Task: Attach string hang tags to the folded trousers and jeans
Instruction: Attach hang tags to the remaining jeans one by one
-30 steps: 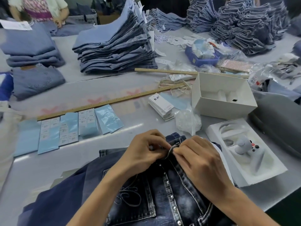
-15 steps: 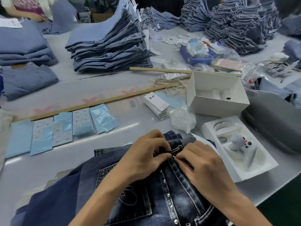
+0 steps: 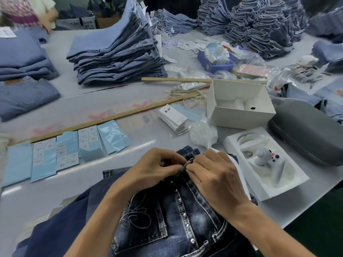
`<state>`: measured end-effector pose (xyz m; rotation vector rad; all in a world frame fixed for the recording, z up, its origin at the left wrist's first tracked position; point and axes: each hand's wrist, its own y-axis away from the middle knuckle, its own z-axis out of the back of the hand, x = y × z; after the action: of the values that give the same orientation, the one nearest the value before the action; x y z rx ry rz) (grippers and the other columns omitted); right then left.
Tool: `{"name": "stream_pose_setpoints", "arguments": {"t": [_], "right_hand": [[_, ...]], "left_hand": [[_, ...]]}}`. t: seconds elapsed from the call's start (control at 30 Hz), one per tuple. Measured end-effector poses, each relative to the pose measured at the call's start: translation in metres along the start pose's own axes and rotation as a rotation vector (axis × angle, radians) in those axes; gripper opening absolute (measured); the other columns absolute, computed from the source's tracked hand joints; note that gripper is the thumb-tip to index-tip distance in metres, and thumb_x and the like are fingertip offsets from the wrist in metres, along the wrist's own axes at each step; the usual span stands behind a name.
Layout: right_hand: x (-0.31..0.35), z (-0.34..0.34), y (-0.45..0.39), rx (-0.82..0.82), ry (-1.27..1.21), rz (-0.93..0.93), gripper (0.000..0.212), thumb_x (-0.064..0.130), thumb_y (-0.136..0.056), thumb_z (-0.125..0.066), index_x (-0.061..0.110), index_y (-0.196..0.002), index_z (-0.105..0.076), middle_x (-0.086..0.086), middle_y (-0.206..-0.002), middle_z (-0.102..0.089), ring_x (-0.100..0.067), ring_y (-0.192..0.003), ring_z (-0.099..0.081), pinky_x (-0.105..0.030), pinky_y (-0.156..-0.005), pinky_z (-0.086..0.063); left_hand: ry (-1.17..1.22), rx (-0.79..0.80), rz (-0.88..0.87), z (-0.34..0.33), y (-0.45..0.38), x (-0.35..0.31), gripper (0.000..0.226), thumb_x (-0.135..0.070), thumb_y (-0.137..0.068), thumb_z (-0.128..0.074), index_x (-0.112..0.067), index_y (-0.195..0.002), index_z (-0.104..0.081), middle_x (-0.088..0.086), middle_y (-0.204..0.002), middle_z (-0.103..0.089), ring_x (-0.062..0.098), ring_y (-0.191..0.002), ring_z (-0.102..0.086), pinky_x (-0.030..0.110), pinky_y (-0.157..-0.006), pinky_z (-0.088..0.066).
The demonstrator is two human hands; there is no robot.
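Stickers wait along the table's left edge, then the left hand and right hand both pinch a belt loop on dark jeans at the near edge, probably threading string, with tags stacked within reach beyond.

Dark faded jeans — pale-blue packets — white box.

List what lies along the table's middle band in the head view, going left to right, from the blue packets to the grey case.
Blue label packets → stack of white hang tags → crumpled clear plastic bag → open white box → grey case.
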<state>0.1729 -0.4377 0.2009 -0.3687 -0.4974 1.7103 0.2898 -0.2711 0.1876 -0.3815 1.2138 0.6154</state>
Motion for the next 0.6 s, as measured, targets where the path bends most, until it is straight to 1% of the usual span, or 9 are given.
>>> {"name": "stream_pose_setpoints", "arguments": {"t": [0.07, 0.13, 0.23, 0.33, 0.4, 0.47, 0.53, 0.6], "right_hand": [[0.0, -0.001, 0.004, -0.022, -0.005, -0.016, 0.012, 0.01, -0.089, -0.077, 0.013, -0.078, -0.072, 0.0, -0.073, -0.063, -0.021, -0.069, -0.054, -0.039, -0.062, -0.046], [0.0, -0.002, 0.007, -0.038, -0.015, -0.039, 0.011, 0.009, -0.088, -0.078, 0.012, -0.078, -0.073, 0.0, -0.073, -0.064, -0.021, -0.068, -0.055, -0.038, -0.061, -0.046], [-0.001, -0.003, 0.009, -0.04, -0.035, -0.055, 0.01, 0.008, -0.087, -0.078, 0.012, -0.079, -0.073, 0.0, -0.074, -0.065, -0.021, -0.069, -0.057, -0.039, -0.062, -0.046], [0.002, -0.001, 0.006, -0.033, -0.061, -0.079, 0.006, 0.012, -0.09, -0.076, 0.012, -0.084, -0.074, -0.001, -0.08, -0.067, -0.021, -0.072, -0.06, -0.039, -0.065, -0.049], [0.003, 0.004, 0.006, -0.049, -0.092, -0.105, 0.008, 0.019, -0.091, -0.075, 0.011, -0.091, -0.073, -0.001, -0.09, -0.067, -0.02, -0.08, -0.062, -0.037, -0.071, -0.051], [-0.003, 0.012, 0.009, -0.12, -0.16, -0.15, 0.017, 0.027, -0.094, -0.07, 0.011, -0.097, -0.069, -0.002, -0.102, -0.063, -0.018, -0.092, -0.061, -0.035, -0.081, -0.051], [-0.015, 0.024, 0.015, -0.184, -0.255, -0.218, 0.022, 0.033, -0.097, -0.063, 0.013, -0.104, -0.064, -0.002, -0.112, -0.06, -0.019, -0.107, -0.059, -0.038, -0.091, -0.051], [-0.028, 0.033, 0.024, -0.155, -0.332, -0.298, 0.028, 0.036, -0.096, -0.061, 0.014, -0.113, -0.064, 0.0, -0.122, -0.057, -0.019, -0.12, -0.056, -0.045, -0.099, -0.05]], "left_hand": [[-0.017, 0.063, 0.015, 0.003, -0.004, -0.002, 0.013, -0.014, -0.094, -0.072, -0.024, -0.099, -0.079, -0.014, -0.072, -0.069, -0.001, -0.065, -0.059, 0.012, -0.06, -0.045], [-0.035, 0.088, 0.032, 0.002, -0.007, -0.004, 0.012, -0.014, -0.095, -0.071, -0.023, -0.097, -0.077, -0.015, -0.072, -0.069, -0.001, -0.064, -0.059, 0.012, -0.057, -0.045], [-0.011, 0.121, 0.032, 0.001, -0.009, -0.005, 0.011, -0.011, -0.097, -0.067, -0.02, -0.094, -0.072, -0.015, -0.071, -0.065, 0.001, -0.065, -0.056, 0.012, -0.058, -0.043], [0.055, 0.129, 0.033, -0.002, -0.008, -0.001, 0.008, -0.01, -0.101, -0.061, -0.014, -0.095, -0.065, -0.014, -0.074, -0.061, 0.002, -0.068, -0.053, 0.012, -0.06, -0.042], [0.184, 0.085, 0.047, -0.001, -0.005, 0.002, 0.005, -0.012, -0.102, -0.059, -0.011, -0.098, -0.061, -0.005, -0.079, -0.063, 0.007, -0.071, -0.054, 0.017, -0.057, -0.043], [0.437, -0.027, 0.049, 0.004, 0.001, 0.005, 0.007, -0.015, -0.099, -0.057, -0.008, -0.1, -0.057, 0.009, -0.09, -0.067, 0.016, -0.077, -0.059, 0.022, -0.055, -0.047], [0.686, -0.158, 0.021, 0.014, 0.007, 0.008, 0.007, -0.016, -0.098, -0.056, -0.01, -0.101, -0.058, 0.018, -0.103, -0.069, 0.024, -0.088, -0.064, 0.028, -0.06, -0.054], [0.803, -0.249, -0.037, 0.025, 0.013, 0.011, 0.006, -0.015, -0.099, -0.054, -0.012, -0.101, -0.059, 0.022, -0.114, -0.069, 0.027, -0.099, -0.067, 0.032, -0.068, -0.058]]}}
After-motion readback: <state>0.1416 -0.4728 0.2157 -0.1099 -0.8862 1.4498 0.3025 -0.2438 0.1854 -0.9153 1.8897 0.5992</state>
